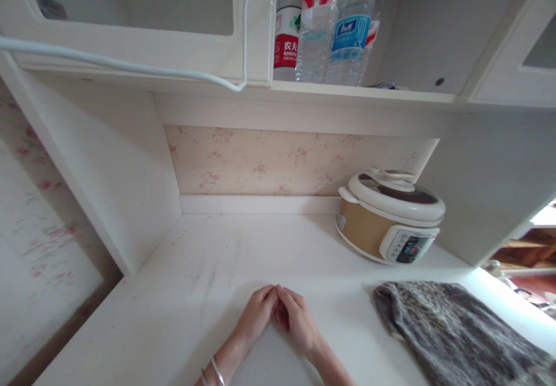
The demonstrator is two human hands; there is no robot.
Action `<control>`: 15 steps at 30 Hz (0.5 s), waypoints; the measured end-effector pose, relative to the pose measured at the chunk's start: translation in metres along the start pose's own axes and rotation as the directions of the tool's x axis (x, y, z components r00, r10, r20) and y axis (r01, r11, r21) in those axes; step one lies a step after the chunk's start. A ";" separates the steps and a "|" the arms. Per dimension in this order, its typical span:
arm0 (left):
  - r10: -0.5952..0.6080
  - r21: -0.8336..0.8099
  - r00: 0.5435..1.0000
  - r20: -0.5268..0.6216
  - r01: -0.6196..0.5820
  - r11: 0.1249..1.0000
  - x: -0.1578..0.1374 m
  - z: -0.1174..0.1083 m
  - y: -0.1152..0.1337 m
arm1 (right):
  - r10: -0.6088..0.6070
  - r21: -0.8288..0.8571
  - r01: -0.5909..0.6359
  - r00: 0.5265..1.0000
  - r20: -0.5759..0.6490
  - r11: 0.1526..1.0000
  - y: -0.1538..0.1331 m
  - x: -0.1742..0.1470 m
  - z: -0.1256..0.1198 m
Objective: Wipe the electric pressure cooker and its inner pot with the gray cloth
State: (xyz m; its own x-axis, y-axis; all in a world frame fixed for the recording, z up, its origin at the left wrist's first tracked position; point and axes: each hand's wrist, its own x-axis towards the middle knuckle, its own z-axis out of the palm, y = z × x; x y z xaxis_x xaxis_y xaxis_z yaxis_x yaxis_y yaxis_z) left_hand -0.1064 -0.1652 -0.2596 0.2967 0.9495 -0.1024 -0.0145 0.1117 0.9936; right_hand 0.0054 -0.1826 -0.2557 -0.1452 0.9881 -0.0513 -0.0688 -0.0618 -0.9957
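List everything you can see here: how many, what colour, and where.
counter: one, white, below
cooker: one, gold and white, counter's back right
cloth: one, mottled grey, counter's front right
cupboard: one, white, overhead
bottles: at least four, clear, labelled, in cupboard
cord: one, white, upper left
wallpaper: one pattern, pink-flowered cream, behind counter and far left
clutter: count unclear, mixed colours, right edge
bracelet: count unclear, silver, left wrist
left hand: one, bare, front centre
right hand: one, bare, touching left

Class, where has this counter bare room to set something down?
The counter is bare left of the left hand, out to the white side panel, and beyond it to the back ledge. A smaller patch lies between the right hand and the grey cloth. The right side is crowded: cooker behind, cloth in front.
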 end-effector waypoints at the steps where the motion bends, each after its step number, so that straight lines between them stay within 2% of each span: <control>1: -0.002 -0.001 1.000 -0.001 0.002 1.000 0.000 0.000 0.000 | -0.002 -0.002 0.002 1.000 0.000 1.000 0.000 0.000 0.000; 9: -0.041 -0.013 0.999 -0.015 0.041 0.999 -0.004 0.002 0.008 | -0.009 -0.018 0.009 1.000 0.008 1.000 0.004 0.001 0.000; 15: -0.001 0.028 1.000 -0.022 0.001 1.000 -0.002 0.001 0.004 | 0.005 -0.034 -0.005 1.000 0.005 0.999 0.002 0.001 -0.001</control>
State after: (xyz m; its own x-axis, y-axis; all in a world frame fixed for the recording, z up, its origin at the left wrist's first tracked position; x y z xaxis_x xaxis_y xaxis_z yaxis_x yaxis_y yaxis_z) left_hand -0.1065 -0.1671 -0.2549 0.2754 0.9557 -0.1040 0.0130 0.1045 0.9944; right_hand 0.0059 -0.1818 -0.2579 -0.1503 0.9871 -0.0558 -0.0342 -0.0616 -0.9975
